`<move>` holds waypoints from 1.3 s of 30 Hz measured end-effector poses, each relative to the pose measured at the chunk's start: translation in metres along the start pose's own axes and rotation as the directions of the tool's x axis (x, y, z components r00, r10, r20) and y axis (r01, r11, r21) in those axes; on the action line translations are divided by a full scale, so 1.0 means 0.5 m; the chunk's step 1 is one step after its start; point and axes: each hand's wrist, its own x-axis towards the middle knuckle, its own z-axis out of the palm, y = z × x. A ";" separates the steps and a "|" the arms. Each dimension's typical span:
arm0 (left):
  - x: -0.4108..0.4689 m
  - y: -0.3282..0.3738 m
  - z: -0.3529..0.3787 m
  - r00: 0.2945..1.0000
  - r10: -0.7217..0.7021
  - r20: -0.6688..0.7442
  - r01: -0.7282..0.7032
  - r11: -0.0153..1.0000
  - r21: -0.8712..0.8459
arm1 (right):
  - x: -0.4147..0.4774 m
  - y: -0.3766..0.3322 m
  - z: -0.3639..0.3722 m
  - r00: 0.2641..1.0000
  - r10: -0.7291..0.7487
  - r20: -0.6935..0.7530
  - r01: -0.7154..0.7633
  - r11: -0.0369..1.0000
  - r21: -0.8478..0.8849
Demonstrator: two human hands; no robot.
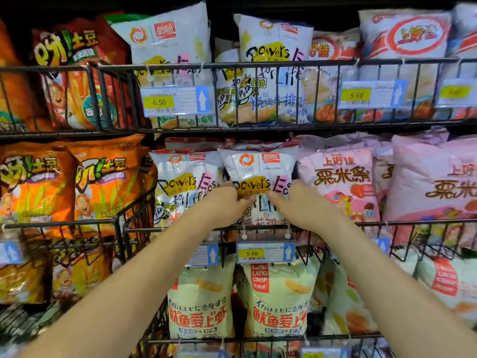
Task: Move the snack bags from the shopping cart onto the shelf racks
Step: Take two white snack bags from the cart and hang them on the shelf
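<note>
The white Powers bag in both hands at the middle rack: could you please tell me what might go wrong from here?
The white Powers bag may catch on the front rail rather than dropping behind it, and tip out. Pushing it in could crumple the pink bag beside it.

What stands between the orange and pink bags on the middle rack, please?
Head view: two white bags. The left hand and right hand hold the right white bag; the left white bag stands beside it.

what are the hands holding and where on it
Both hold the white Powers snack bag: the left hand grips its left side, the right hand its right side, about mid-height.
</note>
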 end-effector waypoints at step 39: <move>-0.423 0.143 0.144 0.797 0.603 -0.042 -0.572 0.774 0.272 | -0.633 0.035 -0.094 0.948 -0.067 -0.312 -0.131 0.810 -0.571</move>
